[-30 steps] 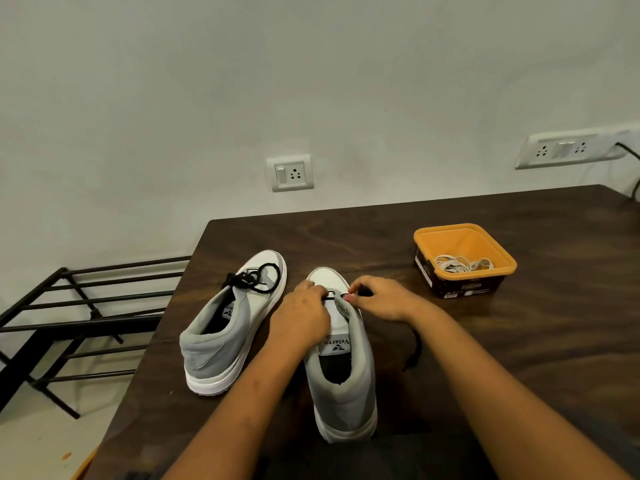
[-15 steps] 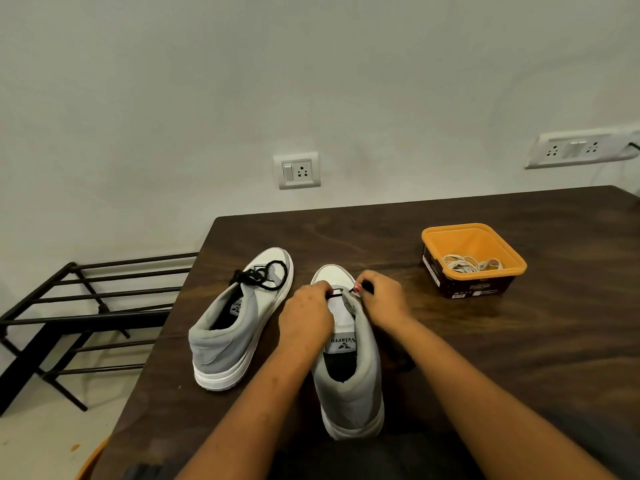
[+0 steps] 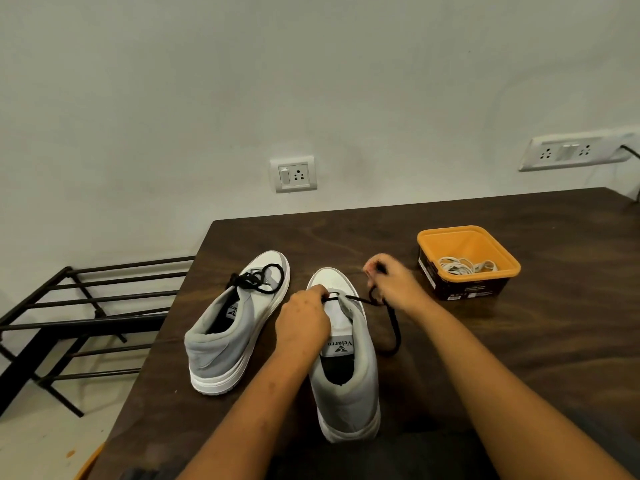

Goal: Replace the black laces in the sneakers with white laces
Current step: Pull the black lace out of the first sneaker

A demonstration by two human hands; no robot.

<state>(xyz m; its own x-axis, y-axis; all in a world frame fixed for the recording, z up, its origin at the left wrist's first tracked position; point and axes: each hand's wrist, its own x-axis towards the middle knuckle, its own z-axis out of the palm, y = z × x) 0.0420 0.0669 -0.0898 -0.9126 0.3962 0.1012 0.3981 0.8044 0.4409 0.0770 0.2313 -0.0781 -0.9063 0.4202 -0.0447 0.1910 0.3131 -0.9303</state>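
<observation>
Two grey-and-white sneakers stand on the dark wooden table (image 3: 519, 341). The left sneaker (image 3: 239, 323) carries a bunched black lace (image 3: 258, 280) near its toe. My left hand (image 3: 303, 320) rests on the right sneaker (image 3: 346, 368), fingers pinched at an eyelet by the toe. My right hand (image 3: 389, 284), to the right of the toe, grips this shoe's black lace (image 3: 393, 323). The lace runs taut from the eyelets to that hand and loops down onto the table. White laces (image 3: 464, 266) lie coiled in an orange tub (image 3: 498, 244).
A black metal rack (image 3: 79, 323) stands on the floor left of the table. The table's left edge runs close beside the left sneaker. Wall sockets (image 3: 293, 173) sit behind the table, and a second socket strip (image 3: 571, 150) is at the right.
My right hand has moved right and away from the right sneaker's toe, drawing the black lace out of the eyelets. My left hand stays on the shoe.
</observation>
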